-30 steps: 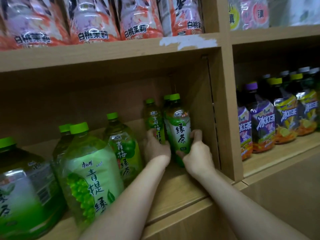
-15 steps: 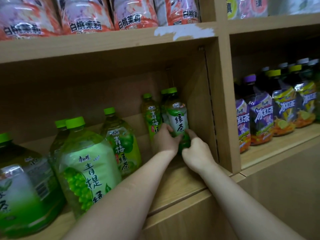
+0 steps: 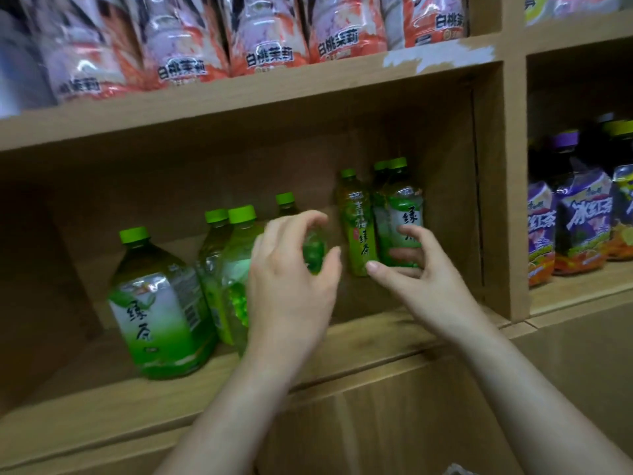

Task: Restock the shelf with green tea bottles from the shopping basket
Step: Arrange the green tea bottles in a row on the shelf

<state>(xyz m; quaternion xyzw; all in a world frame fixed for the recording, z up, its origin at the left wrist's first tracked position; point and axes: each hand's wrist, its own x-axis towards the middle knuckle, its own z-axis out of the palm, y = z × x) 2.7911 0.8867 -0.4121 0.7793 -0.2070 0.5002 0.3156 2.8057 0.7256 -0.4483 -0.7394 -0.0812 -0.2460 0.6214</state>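
Two bare forearms reached up from the bottom edge of the frame toward a wooden shelf (image 3: pixel 137 406). The left hand (image 3: pixel 291 286) hovered at the middle of the frame with its fingers loosely curled and its grip released, holding nothing; a blurred green bottle (image 3: pixel 313 252) showed through the gap between thumb and fingers. The right hand (image 3: pixel 435 289), just right of centre, was also released, its thumb and fingers curved but closed on nothing. Its fingers overlapped the lower part of the green tea bottle (image 3: pixel 400 207), and I could not tell whether they touched it.

At lower left a large bottle (image 3: pixel 161 303) with a green cap and a white-and-green label stood near the shelf's front edge. Just right of it stood two more big bottles (image 3: pixel 233 269), partly hidden by the left hand.

The green tea bottle stood upright toward the back of the shelf, right of centre, near the upright divider (image 3: pixel 510 200). A second green cap (image 3: pixel 381 166) showed just behind it, and a slimmer bottle (image 3: pixel 356 221) with a yellow-green label stood just to its left.

Past the divider, at the right edge, stood dark bottles with purple labels (image 3: pixel 582 221). Along the top of the frame, a row of pink and orange packs (image 3: pixel 260 39) sat on the shelf above, whose front edge had a chipped white patch (image 3: pixel 438 56).
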